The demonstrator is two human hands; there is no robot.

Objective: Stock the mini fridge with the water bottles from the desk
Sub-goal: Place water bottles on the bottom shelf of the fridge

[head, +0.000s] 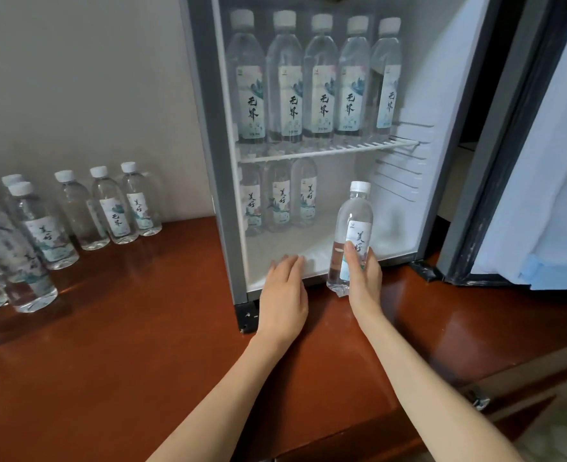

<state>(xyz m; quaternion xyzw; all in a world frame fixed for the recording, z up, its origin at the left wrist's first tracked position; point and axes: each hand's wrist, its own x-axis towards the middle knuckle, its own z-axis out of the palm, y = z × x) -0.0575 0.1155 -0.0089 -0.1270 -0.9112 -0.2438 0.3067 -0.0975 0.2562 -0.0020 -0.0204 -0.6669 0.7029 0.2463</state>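
Seemingly full, weighty and slick, the bottle [355, 213] is gripped round its label [359, 236] by the right hand [365, 281] at the fridge [208, 161] sill; left hand [283, 295] flat, empty.

Plain beige wall [75, 78], pale floor [562, 425]

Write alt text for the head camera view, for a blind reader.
A right hand holds a clear plastic water bottle upright at the open grey mini fridge's front, left hand flat beside it. Five bottles line the white wire shelf; more wait on the reddish-brown desk.
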